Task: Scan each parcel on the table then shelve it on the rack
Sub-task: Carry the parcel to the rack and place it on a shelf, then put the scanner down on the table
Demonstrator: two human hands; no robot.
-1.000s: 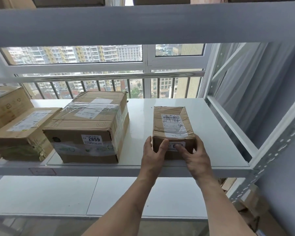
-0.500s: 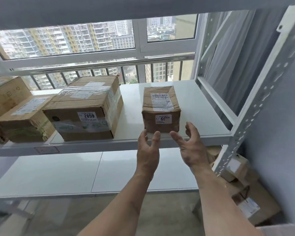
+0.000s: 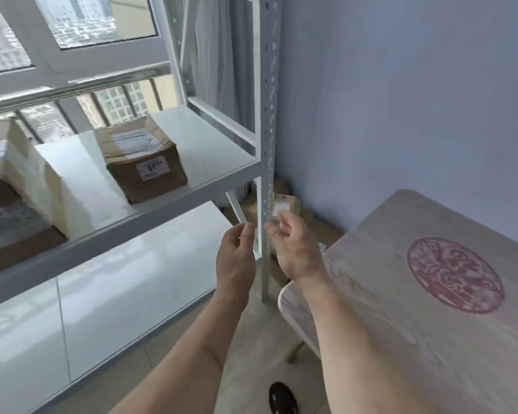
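View has swung right since half a second ago: the rack (image 3: 263,121) now fills the left half, its perforated front post running down centre frame, and the counter (image 3: 431,294) has come into view at lower right. Pale wood-grain top, a round red seal-like print on it; I cannot read the print.

Rack shelves: the small parcel (image 3: 142,162) sits on the middle shelf (image 3: 222,150) where it was before, near the right end, flat and upright. The bigger parcel (image 3: 9,222), earlier fully seen to its left, is now cut by the frame edge and blurred.

Grip, both sides: the left hand (image 3: 237,258) and right hand (image 3: 293,249) have pulled back off the small parcel. They hover in front of the post, below and to the right of the shelf edge, well apart from the parcel. Fingers loosely curled, holding nothing; the two hands near each other, not touching.

More brown boxes (image 3: 284,204) on the floor behind the post, one with a blank white label.

Writing: white tag on the small parcel's front reads "69" then smeared digits. The tag on the bigger parcel is too blurred to read.
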